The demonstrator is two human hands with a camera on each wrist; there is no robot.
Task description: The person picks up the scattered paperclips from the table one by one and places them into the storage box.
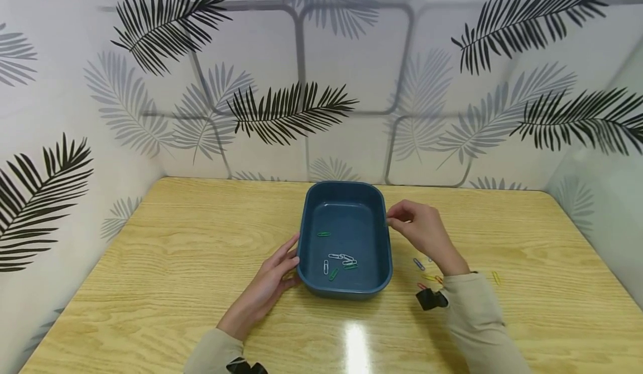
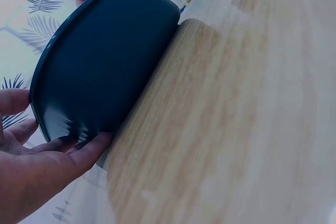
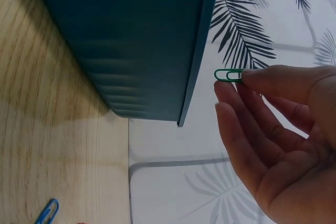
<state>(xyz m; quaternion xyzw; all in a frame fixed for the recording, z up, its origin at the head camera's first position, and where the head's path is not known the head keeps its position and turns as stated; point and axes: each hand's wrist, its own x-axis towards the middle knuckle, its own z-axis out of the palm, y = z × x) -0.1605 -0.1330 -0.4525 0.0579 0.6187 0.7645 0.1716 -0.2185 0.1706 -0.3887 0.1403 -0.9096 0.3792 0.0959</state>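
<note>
A dark blue rectangular bin (image 1: pixel 346 217) stands on the table; in it lie several white paper clips (image 1: pixel 335 257) and several green paper clips (image 1: pixel 334 274). My left hand (image 1: pixel 273 276) rests against the bin's left side, its extended fingers (image 2: pixel 89 153) touching the outer wall. Beside the bin's right rim, my right hand (image 1: pixel 419 226) pinches a green paper clip (image 3: pixel 227 75) between thumb and fingertips, with one looped end sticking out toward the bin.
Right of the bin, partly behind my right forearm, lie loose paper clips: a blue one (image 1: pixel 419 263), a yellow one (image 1: pixel 430 277) and a red one (image 1: pixel 422 286). Another yellow paper clip (image 1: pixel 496 277) lies farther right. A leaf-patterned wall (image 1: pixel 346 139) rises behind the table.
</note>
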